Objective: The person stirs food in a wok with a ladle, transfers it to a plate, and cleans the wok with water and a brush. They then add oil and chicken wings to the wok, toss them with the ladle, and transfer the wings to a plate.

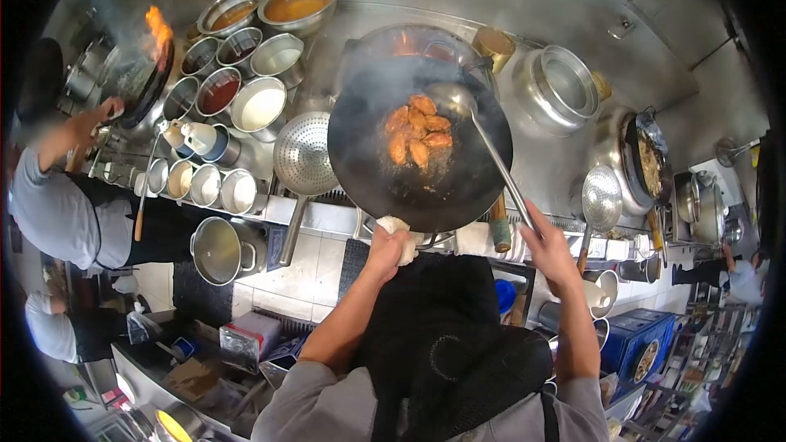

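My left hand (385, 250) grips the near rim of a big black wok (368, 172) through a white cloth (401, 237). The wok is tilted up toward me over the burner, with smoke rising from it. Several orange fried pieces (419, 135) lie in its upper middle. My right hand (547, 247) is closed on the long metal handle of a ladle (491, 155), whose bowl rests in the wok just right of the pieces.
A perforated strainer (304, 153) lies left of the wok. Bowls of sauces and seasonings (237, 82) crowd the counter on the left. Another cook (57, 196) works a flaming wok (147, 74) at far left. A second wok (648, 160) and a skimmer (601, 196) sit on the right.
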Demonstrator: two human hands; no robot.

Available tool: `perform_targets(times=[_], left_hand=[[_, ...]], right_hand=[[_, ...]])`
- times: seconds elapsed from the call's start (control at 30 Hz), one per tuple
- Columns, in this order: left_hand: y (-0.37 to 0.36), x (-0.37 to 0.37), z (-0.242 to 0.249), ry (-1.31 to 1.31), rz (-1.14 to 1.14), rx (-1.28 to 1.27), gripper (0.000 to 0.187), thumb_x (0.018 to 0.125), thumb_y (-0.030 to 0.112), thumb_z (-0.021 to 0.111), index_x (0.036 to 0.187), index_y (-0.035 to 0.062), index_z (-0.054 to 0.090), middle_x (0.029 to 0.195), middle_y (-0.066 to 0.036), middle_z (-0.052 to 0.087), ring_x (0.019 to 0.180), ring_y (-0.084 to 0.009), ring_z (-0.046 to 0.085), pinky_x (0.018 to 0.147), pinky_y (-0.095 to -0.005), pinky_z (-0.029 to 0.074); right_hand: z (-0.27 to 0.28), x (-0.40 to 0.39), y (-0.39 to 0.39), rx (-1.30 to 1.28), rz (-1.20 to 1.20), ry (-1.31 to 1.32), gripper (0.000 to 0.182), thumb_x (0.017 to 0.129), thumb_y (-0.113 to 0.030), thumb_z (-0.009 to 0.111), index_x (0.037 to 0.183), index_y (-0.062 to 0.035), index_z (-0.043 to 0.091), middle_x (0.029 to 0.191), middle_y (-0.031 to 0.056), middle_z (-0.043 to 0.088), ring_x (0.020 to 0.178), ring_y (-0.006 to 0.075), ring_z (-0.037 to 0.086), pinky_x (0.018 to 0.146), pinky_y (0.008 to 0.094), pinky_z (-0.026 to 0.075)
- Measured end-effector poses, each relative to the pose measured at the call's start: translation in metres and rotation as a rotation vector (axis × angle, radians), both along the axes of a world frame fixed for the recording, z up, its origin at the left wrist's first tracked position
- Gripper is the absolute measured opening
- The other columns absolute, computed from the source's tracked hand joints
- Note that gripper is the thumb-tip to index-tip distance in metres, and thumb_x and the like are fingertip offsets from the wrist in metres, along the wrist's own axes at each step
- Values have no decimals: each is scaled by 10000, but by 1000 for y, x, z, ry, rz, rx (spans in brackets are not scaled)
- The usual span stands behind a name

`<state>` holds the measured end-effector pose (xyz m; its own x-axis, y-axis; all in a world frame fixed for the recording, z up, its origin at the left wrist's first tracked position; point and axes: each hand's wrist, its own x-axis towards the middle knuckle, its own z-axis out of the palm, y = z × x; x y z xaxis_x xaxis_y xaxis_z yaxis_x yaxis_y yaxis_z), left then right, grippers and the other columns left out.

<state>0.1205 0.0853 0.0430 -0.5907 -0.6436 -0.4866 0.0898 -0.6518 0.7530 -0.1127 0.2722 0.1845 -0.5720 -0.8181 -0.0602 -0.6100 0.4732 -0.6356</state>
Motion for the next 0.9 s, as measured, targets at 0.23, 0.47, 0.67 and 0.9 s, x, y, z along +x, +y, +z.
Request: perform_targets(times=[0.23, 0.47, 0.67, 0.9], left_hand=[[-5, 3, -17, 24, 33, 9, 382, 822, 14, 561, 1192, 29, 467, 1041, -120, 582, 852, -245, 638, 594, -370, 587], [4, 4, -10, -47, 36, 28, 414, 823, 11, 570, 1222, 35, 460, 1039, -119, 595, 848, -242, 644, 575, -362, 584], [4, 2, -5, -57, 61, 49, 418, 810, -24, 551, 1218, 12, 469, 1058, -110, 605, 898, -229, 643, 667, -352, 564], [5, 0, 6, -39, 42, 96, 436, 801, -54, 531, 1230, 0, 471, 1076, -100, 601, 954, -204, 622, 755, -329, 542]], right_hand=[[-8, -22, -17, 50, 130, 16, 509, 926, -135, 626, 1414, -81, 495, 797, 246, 645, 649, 231, 595, 652, 369, 486], [-13, -11, 10, 62, -104, -112, 513, 930, -100, 633, 1422, -81, 490, 1111, 229, 689, 866, 236, 661, 772, 340, 517], [-55, -28, -11, 2, 127, -28, 514, 916, -109, 640, 1409, -89, 496, 1172, 278, 634, 1074, 409, 641, 864, 424, 515], [-25, -31, 22, 174, 151, -286, 516, 906, -110, 668, 1399, -86, 519, 1108, 216, 695, 884, 198, 690, 793, 328, 518]])
